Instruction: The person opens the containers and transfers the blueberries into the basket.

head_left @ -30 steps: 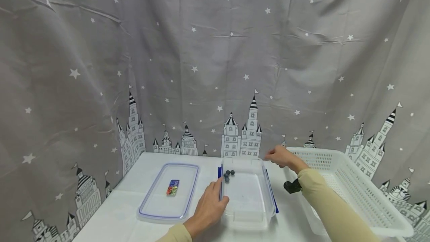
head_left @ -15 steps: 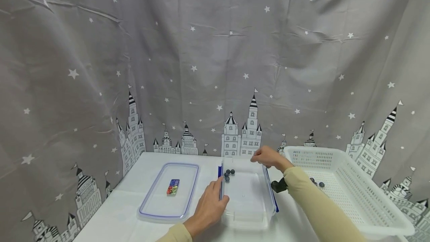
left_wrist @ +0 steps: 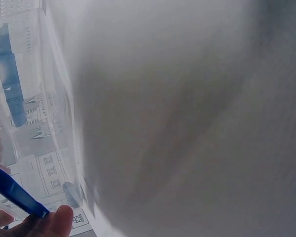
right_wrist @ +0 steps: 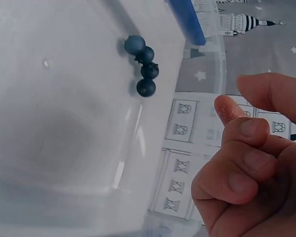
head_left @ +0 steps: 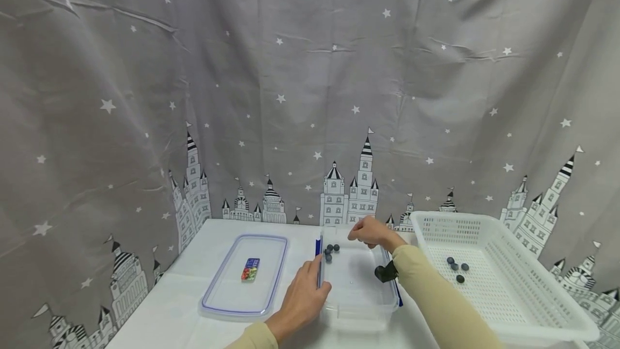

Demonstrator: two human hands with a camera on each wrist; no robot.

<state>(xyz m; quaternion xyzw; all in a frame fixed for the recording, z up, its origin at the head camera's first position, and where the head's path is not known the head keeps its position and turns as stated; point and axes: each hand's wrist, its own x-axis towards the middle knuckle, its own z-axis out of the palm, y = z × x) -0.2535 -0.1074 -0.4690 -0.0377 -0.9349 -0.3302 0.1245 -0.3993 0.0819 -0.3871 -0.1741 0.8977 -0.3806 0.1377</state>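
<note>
A clear plastic container with blue latches stands in the middle of the white table. Several dark blueberries lie in its far left corner, also seen in the right wrist view as blueberries. My left hand grips the container's left rim at the blue latch. My right hand hovers over the container's far end, right of the berries. Its fingers are curled, and no berry shows between them. What the palm hides I cannot see.
A white perforated basket stands at the right with several blueberries in it. The container's lid lies flat at the left, with a small coloured label on it. A grey star-and-castle curtain hangs behind the table.
My right hand has moved left from the basket's near corner to above the container's far end. The left hand and the container have stayed put.
</note>
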